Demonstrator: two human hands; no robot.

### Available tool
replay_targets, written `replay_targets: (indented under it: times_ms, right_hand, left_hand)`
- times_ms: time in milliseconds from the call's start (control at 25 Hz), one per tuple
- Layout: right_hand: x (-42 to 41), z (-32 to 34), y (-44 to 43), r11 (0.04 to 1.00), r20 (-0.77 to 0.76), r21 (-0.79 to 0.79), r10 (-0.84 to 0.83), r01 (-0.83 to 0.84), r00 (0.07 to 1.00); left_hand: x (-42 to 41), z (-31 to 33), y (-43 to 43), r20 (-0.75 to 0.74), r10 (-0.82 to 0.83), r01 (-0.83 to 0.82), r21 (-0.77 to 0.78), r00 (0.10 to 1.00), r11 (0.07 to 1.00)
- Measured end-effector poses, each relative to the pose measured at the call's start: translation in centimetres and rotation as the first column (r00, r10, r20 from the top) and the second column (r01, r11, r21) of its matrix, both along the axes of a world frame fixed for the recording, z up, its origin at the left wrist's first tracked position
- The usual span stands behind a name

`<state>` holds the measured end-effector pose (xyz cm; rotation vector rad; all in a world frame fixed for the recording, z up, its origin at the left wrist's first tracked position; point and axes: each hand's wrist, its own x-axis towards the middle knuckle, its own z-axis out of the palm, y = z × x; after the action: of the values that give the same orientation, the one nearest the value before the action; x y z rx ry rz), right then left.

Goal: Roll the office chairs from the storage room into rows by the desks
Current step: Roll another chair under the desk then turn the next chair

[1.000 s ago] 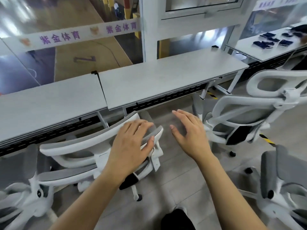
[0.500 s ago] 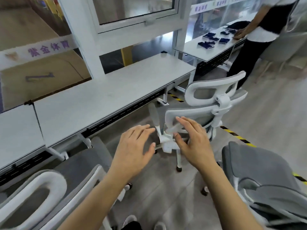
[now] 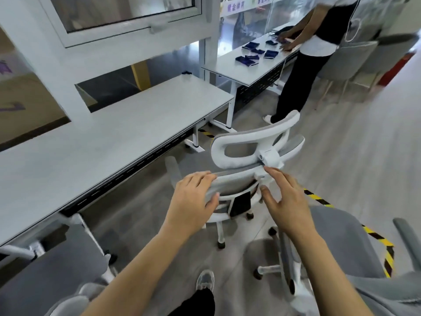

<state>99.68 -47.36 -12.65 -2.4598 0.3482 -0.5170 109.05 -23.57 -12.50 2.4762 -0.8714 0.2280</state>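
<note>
A white office chair (image 3: 239, 153) with grey mesh and a looped headrest stands on its casters in front of me, beside the long grey desk (image 3: 114, 137). My left hand (image 3: 193, 199) grips the top edge of its backrest, fingers over the rim and thumb on the rear face. Just right of it my right hand (image 3: 284, 201) is spread with straight fingers. Its fingertips are at the white headrest bracket; contact is unclear.
A second grey chair (image 3: 341, 238) stands close at the lower right, a third (image 3: 57, 270) at the lower left under the desk. Yellow-black floor tape (image 3: 376, 238) runs along the right. A person (image 3: 303, 76) stands at the far desk (image 3: 227, 71) with dark blue items (image 3: 252, 58).
My left hand left the first chair at the desk. I turned right, and both hands reached the other chair; the left hand now holds its backrest.
</note>
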Motion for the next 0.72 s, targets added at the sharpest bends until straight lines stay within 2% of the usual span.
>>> replay_targets:
  times_ms: [120, 280, 360, 480, 560, 680, 720]
  right_hand:
    - [2.6, -0.7, -4.1, 0.998, -0.031, -0.002, -0.066, 0.066, 0.997]
    - [6.5, -2.7, -10.3, 0.983, -0.054, 0.011, -0.182, 0.183, 0.982]
    - [8.1, -4.1, -13.4, 0.981, -0.102, -0.002, -0.195, 0.196, 0.976]
    - [10.2, -6.8, -17.0, 0.984, -0.263, -0.015, -0.174, 0.176, 0.949]
    - [10.6, -8.1, -18.6, 0.997, -0.279, 0.015, -0.074, 0.082, 0.957]
    - [10.8, -9.3, -20.3, 0.987, -0.14, -0.073, 0.131, -0.142, 0.981]
    - [10.9, -9.6, -20.9, 0.982, -0.123, -0.077, 0.16, -0.17, 0.979]
  left_hand:
    - [2.9, -2.4, -2.6, -0.042, 0.012, -0.011, 0.021, 0.999, 1.0]
    - [5.4, -5.3, -5.4, -0.185, 0.07, -0.036, 0.183, 0.98, 0.982]
    - [5.4, -6.8, -6.0, -0.162, 0.134, -0.092, 0.242, 0.978, 0.966]
    - [4.7, -7.5, -7.7, -0.086, 0.295, -0.259, 0.29, 0.952, 0.921]
    - [4.1, -7.5, -9.2, -0.051, 0.394, -0.364, 0.292, 0.918, 0.884]
    - [3.5, -7.5, -10.7, -0.082, 0.481, -0.448, 0.256, 0.873, 0.856]
    - [3.2, -7.7, -11.0, -0.08, 0.497, -0.466, 0.244, 0.864, 0.85]
